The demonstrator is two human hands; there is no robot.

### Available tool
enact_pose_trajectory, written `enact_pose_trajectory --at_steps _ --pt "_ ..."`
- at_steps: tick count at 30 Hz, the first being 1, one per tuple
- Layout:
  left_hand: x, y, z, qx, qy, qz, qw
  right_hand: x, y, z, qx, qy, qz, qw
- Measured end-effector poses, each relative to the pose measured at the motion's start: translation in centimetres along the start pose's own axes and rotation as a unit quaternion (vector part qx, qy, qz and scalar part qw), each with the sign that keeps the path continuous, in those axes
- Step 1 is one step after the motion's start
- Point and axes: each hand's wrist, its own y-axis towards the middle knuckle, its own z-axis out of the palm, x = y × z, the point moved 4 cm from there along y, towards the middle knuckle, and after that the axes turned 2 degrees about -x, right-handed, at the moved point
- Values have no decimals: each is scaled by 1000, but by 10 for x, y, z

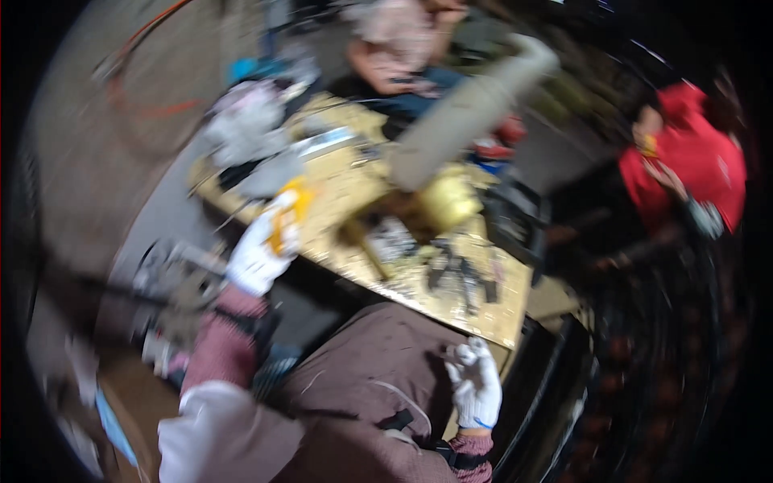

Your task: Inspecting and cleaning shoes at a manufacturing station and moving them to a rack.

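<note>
Because the whole view is smeared by motion, most small things on the workbench cannot be told apart: the dark tools near its near edge read only as black shapes, and the pale heap at its far left end could be cloth or bags. Beyond the workbench a seated person in a pink top is cut off at the upper rim, and off its right end a person in red is blurred against the dark.

At the left edge of the workbench the left hand, in a white glove, is closed around a yellow object; what that object is cannot be made out, as the glove hides its lower part and only the top sticks out above the fingers. Below the near edge of the workbench, over the lap, the right hand, also white-gloved, is raised with its fingers loosely spread and holds nothing.

On the middle of the workbench stands a round brass-coloured vessel, with a long grey tube slanting up from just above it toward the far side. Both lie well apart from the two hands, the left one being the nearer.
</note>
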Motion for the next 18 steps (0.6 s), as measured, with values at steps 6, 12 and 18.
enact_pose_trajectory --at_steps 6,12,18 --pt "0 -8 -22 2 -91 -23 996 -17 -9 -2 -76 -89 0 993" --pt "-1 -13 -40 -116 -83 37 989 -20 1 -9 41 -126 4 991" --pt "-28 -93 -79 -225 -28 147 963 -19 9 -6 43 -209 37 976"
